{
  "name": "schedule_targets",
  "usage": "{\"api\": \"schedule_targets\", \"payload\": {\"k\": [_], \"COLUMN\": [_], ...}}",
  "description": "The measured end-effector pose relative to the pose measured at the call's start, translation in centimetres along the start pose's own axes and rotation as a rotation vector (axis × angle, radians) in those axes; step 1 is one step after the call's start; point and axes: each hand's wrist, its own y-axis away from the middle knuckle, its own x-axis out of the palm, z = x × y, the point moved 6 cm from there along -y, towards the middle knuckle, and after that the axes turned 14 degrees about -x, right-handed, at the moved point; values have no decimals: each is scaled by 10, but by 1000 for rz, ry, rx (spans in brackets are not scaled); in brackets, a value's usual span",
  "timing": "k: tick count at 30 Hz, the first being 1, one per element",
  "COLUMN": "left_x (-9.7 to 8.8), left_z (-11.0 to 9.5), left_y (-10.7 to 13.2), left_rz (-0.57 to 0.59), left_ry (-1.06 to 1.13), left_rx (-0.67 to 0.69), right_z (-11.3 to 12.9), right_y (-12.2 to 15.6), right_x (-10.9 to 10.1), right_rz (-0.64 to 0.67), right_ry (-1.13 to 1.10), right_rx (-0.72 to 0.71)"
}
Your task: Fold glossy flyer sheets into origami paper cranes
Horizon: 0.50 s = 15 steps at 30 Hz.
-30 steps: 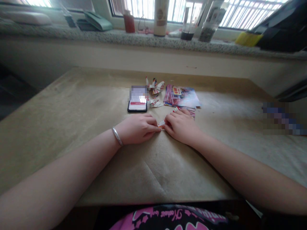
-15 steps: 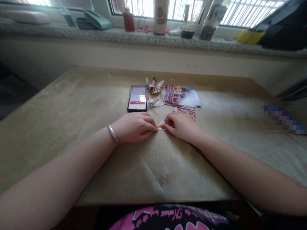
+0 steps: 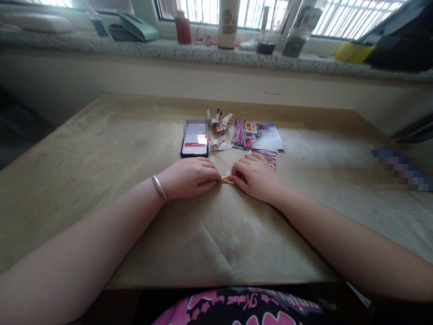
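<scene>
A small folded piece of printed paper (image 3: 227,178), white with orange and red, lies between my hands on the table. My left hand (image 3: 193,177), with a silver bangle at the wrist, pinches its left tip. The fingers of my right hand (image 3: 254,177) are closed on its right part and hide much of it. Just beyond my left hand lies a phone (image 3: 195,145) with a lit screen. Folded paper figures (image 3: 220,121) stand beside the phone. A stack of printed paper sheets (image 3: 260,135) lies beyond my right hand.
The beige-covered table (image 3: 162,243) reaches to the wall below a stone windowsill (image 3: 142,48). On the sill stand a red bottle (image 3: 183,29), a tall pale container (image 3: 228,27) and a clear jar (image 3: 297,36). A blurred blue item (image 3: 402,169) lies at the right.
My hands stay nearly in place on the folded paper. A little more of its orange face shows between my fingers. The view has shifted very slightly.
</scene>
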Motion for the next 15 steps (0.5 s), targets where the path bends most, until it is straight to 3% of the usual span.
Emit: {"api": "schedule_targets", "payload": {"k": [5, 9, 15], "left_x": [2, 3, -1], "left_z": [2, 1, -2], "left_y": [0, 1, 3], "left_rz": [1, 11, 44], "left_ry": [-19, -7, 23], "left_rx": [-19, 6, 53], "right_z": [-3, -1, -2], "right_y": [0, -1, -5], "right_x": [0, -1, 0], "right_rz": [-25, 39, 98], "right_ry": [-189, -405, -276], "right_rx": [-41, -150, -60]}}
